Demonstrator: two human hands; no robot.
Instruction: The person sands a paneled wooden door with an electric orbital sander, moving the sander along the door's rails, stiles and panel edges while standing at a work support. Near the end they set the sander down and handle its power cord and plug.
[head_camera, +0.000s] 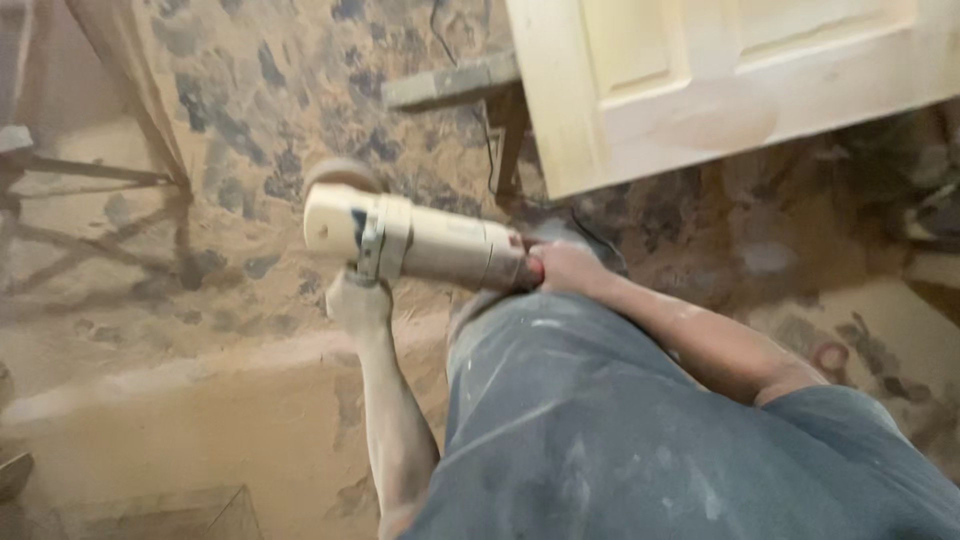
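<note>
Nearest, dusty grey trousers (600, 430) filling the lower frame. Just beyond, left hand (358, 303) wrapped shut on a side handle under the grinder (415, 240); right hand (562, 268) clenched round its tail end, by the cord. Grinder held level above the floor (150, 300), well off the door. Likely heavy, rigid, front-weighted; dust-coated casing probably slick, so best gripped two-handed, handle and rear barrel. Farther off, pale panelled door (700, 80) resting on a surface.
</note>
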